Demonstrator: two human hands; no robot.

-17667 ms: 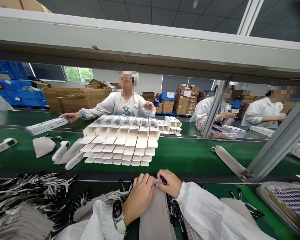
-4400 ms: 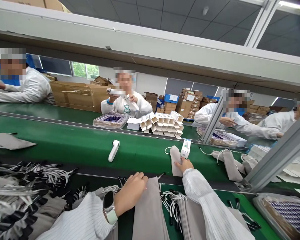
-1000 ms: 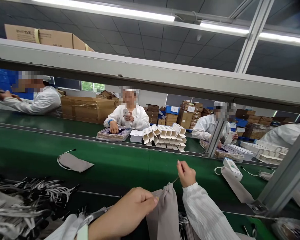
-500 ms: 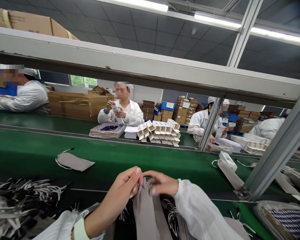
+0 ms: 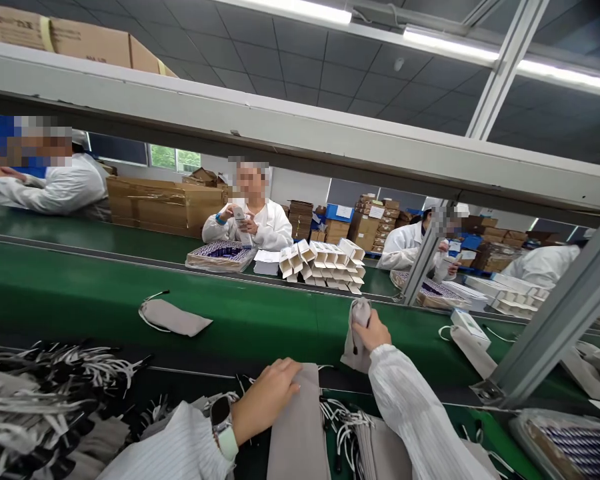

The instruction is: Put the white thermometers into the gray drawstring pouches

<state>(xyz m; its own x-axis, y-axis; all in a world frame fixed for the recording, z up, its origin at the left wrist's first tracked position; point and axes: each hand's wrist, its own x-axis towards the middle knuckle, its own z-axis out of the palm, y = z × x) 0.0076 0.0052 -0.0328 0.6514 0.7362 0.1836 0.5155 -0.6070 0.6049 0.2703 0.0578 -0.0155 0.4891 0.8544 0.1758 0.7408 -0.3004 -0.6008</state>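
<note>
My right hand [image 5: 377, 331] is closed on a grey drawstring pouch [image 5: 353, 340], holding it over the green belt [image 5: 280, 327] with its bottom end hanging down. My left hand [image 5: 270, 397] rests, fingers extended, on the upper left edge of another grey pouch [image 5: 300, 427], which lies lengthwise in front of me. Just right of it is a stack of grey pouches [image 5: 380, 447] with white cords bunched at their ends. A single grey pouch [image 5: 177, 317] lies flat on the belt at the left.
A heap of pouches [image 5: 35, 407] with tangled cords fills the lower left. A slanted metal post [image 5: 555, 300] stands at right, near a pouch with a white box [image 5: 470, 328]. Across the belt, co-workers sit by open white boxes [image 5: 325, 263] and a tray [image 5: 220, 257].
My hands, together at a pouch's top before, are now apart. My right hand has carried a pouch forward and right over the belt; my left has settled on the pouch in front of me.
</note>
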